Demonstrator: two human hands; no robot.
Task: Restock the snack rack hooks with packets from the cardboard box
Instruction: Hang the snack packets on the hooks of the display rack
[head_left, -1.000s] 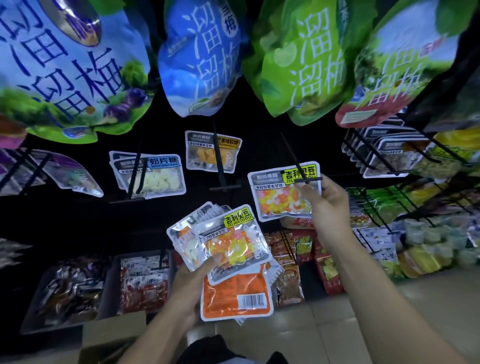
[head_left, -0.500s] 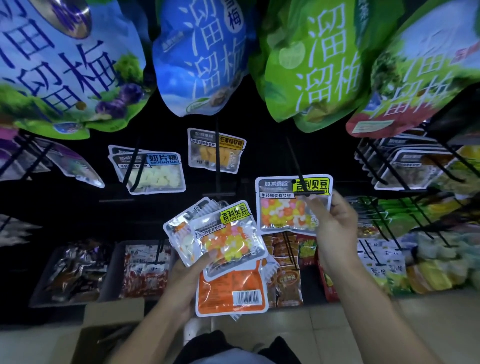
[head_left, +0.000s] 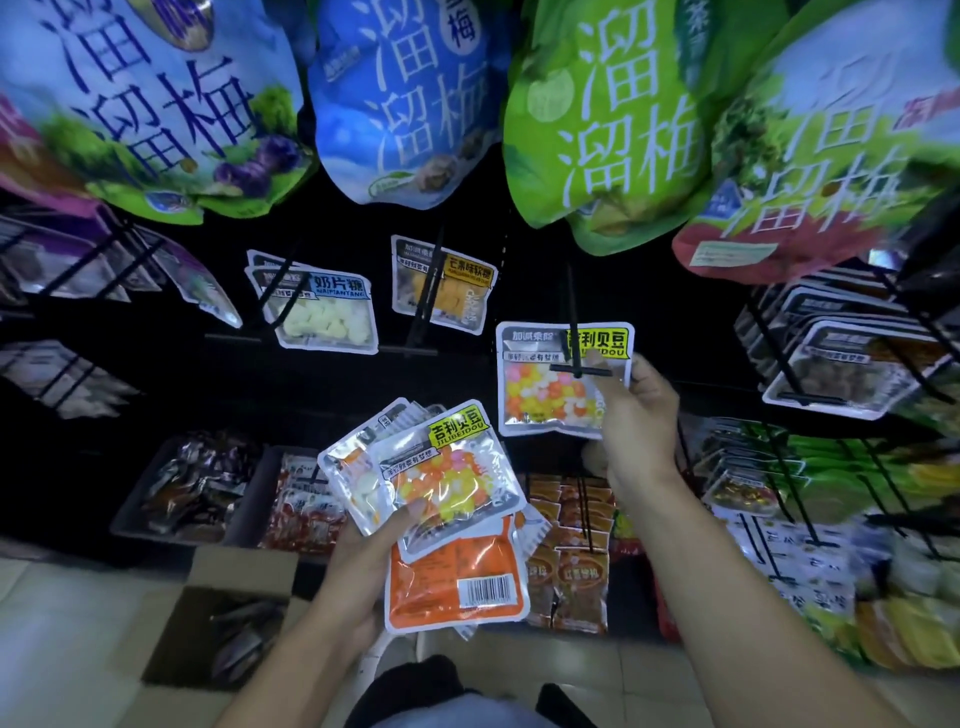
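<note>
On the black snack rack in front of you, your right hand (head_left: 631, 415) pinches the right edge of a jelly-bean packet (head_left: 540, 384) with a yellow label, which hangs on a hook (head_left: 574, 332); the hook's crossbar lies across the packet's face. Your left hand (head_left: 363, 561) grips a fanned stack of packets (head_left: 447, 483) lower down and to the left, thumb pressed on the top one, another yellow-labelled jelly-bean pack; an orange packet (head_left: 452, 587) with a barcode shows at the bottom of the stack. The cardboard box (head_left: 228, 577) stands open on the tiled floor at lower left, just beside your left forearm, with dark packets inside. Further left on the rack hang a milk-tablet packet (head_left: 324, 312) and a mango-candy packet (head_left: 444, 286), each on its own hook. Large blue and green plum bags (head_left: 602, 119) hang above. Trays of snacks (head_left: 192, 488) sit along the bottom shelf.
</note>
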